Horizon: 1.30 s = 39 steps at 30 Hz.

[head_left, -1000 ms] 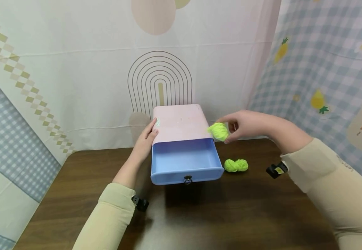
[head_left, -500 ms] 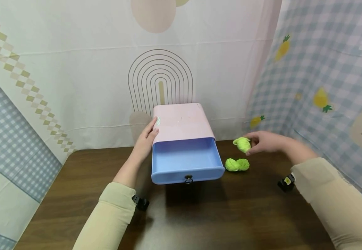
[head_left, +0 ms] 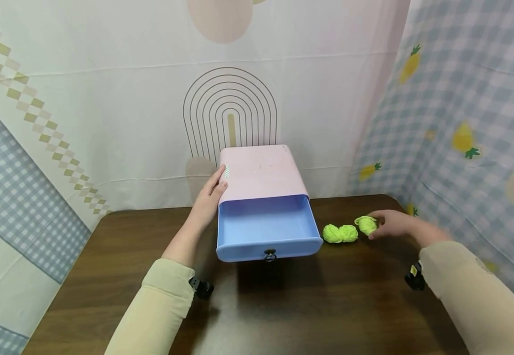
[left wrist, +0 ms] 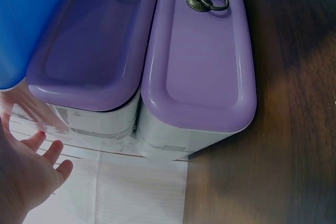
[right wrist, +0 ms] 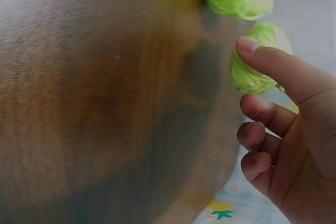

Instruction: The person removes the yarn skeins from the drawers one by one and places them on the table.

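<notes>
A pink-topped drawer cabinet stands at the back of the table, its blue top drawer pulled out and bare inside. My left hand rests with extended fingers against the cabinet's left side and top edge. To the right of the cabinet, my right hand pinches a lime-green yarn ball between thumb and fingers, at or just above the tabletop. Close on its left lie two more lime-green yarn balls, touching each other. In the right wrist view the thumb partly covers the held yarn ball.
Purple lower drawers with metal ring pulls are closed in the left wrist view. The blue drawer's ring pull faces the front. Behind the dark wooden table hang a white patterned curtain and a blue checked cloth.
My right hand has carried its yarn ball from beside the cabinet's top right edge rightward and down, to just right of the other two. The left hand has stayed on the cabinet.
</notes>
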Available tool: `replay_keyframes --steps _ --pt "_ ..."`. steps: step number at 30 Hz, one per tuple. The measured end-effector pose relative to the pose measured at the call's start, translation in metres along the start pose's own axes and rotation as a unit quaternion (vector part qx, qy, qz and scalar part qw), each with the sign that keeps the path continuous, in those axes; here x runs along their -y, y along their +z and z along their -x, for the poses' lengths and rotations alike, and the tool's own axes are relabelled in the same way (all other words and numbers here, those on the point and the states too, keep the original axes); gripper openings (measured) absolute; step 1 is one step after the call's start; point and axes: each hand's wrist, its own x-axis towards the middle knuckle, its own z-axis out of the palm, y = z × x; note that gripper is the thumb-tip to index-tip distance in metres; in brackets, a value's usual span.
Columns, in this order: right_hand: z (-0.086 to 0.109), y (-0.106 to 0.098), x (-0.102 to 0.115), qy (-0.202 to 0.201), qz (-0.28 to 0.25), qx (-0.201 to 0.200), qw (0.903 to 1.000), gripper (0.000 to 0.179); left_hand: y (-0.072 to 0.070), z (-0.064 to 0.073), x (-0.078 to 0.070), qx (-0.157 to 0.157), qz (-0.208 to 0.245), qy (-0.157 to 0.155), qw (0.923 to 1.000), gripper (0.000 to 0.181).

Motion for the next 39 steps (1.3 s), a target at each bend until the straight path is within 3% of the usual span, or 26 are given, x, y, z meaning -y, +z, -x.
replay_keyframes --steps 11,15,18,22,32,39 --pt "-0.005 0.017 -0.005 0.027 0.062 0.005 0.9977 0.074 0.0 0.0 0.0 0.0 0.002 0.001 1.0 0.052" --pt "-0.003 0.019 -0.003 0.03 0.064 0.002 0.9975 0.075 0.001 -0.008 0.018 -0.004 0.002 0.004 1.0 0.052" --pt "-0.002 0.018 -0.004 0.032 0.052 0.004 0.9981 0.075 0.001 -0.008 0.017 -0.004 0.002 0.004 1.0 0.052" --pt "0.0 0.014 -0.005 0.021 0.025 0.013 0.9994 0.074 0.0 0.0 0.0 -0.001 0.0 0.002 1.0 0.052" --pt "0.012 0.004 0.01 0.017 -0.031 0.004 0.9994 0.069 0.0 0.001 0.001 -0.003 0.001 0.001 1.0 0.052" --pt "0.025 0.003 0.023 -0.009 -0.036 -0.02 0.9991 0.058 0.001 0.001 0.0 0.001 0.006 0.003 1.0 0.052"
